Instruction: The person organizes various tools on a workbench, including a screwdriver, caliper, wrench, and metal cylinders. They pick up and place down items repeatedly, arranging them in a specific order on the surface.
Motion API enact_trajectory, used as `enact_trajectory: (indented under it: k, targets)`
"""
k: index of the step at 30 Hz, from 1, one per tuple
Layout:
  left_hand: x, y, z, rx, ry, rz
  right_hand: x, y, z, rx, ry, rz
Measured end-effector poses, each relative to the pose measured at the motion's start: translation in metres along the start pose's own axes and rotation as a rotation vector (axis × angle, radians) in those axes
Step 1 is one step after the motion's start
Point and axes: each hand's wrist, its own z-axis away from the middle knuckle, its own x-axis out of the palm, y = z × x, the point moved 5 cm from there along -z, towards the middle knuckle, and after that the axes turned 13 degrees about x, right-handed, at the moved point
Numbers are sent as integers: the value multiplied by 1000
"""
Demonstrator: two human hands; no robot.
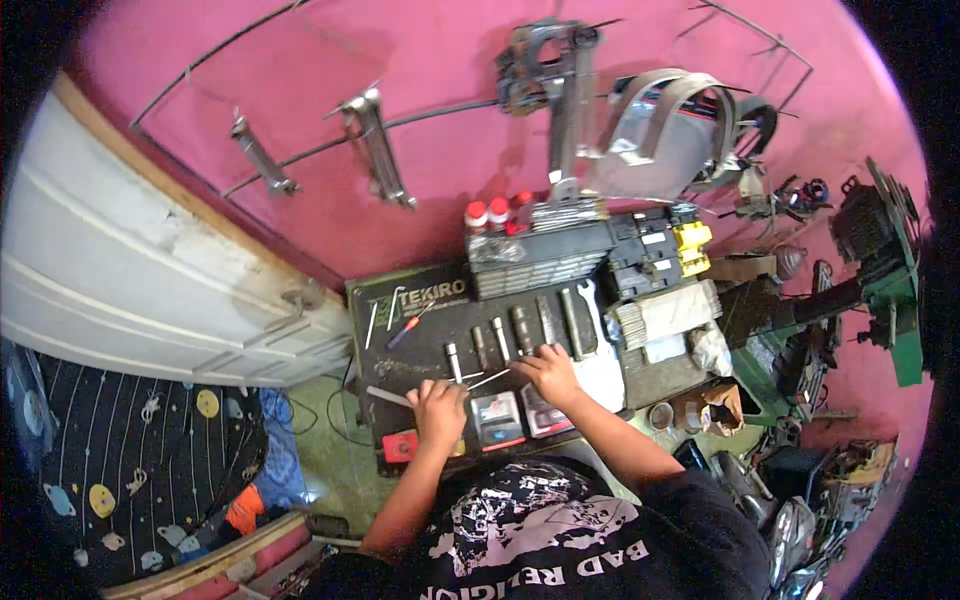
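Note:
My left hand (438, 412) is over the near part of the dark workbench mat (420, 340), its fingers curled at one end of a thin metal rod (489, 379). At the rod's other end are the closed fingers of my right hand (550, 376). Beside the left hand, a grey flat bar (388, 397) sticks out, partly hidden. Just beyond that hand lies a socket tool (454, 361). Past the right hand stretches a row of tools, with a dark cylindrical tool (521, 328), a flat metal strip (545, 318) and an open-ended wrench (592, 308).
Nearer me lie two packaged items (497, 418) (545, 413) and a red packet (400, 446). A screwdriver (405, 331) is at the left. Behind stand a grey drawer unit (540, 255), red-capped bottles (487, 214) and black cases (648, 250). A white door (160, 260) borders the left.

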Motion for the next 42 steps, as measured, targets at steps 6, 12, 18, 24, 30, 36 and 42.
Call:
enact_trajectory:
  k: [6, 12, 18, 24, 30, 36, 42]
  targets:
    - [21, 72, -141, 230, 149, -23, -100, 107, -34, 158, 319, 6]
    - [49, 85, -248, 181, 151, -76, -112, 193, -109, 170, 274, 125]
    - [59, 82, -266, 110, 117, -79, -109, 210, -122, 196, 157, 85]
    - [60, 91, -254, 99, 143, -166, -118, 214, -109, 114, 202, 53]
    - [70, 107, -248, 115, 122, -202, -115, 231, -110, 73, 283, 64]
    - [73, 112, -248, 94, 112, -204, -113, 233, -104, 46, 377, 54]
    - [70, 128, -218, 72, 92, -146, -109, 219, -81, 92, 465, 55]
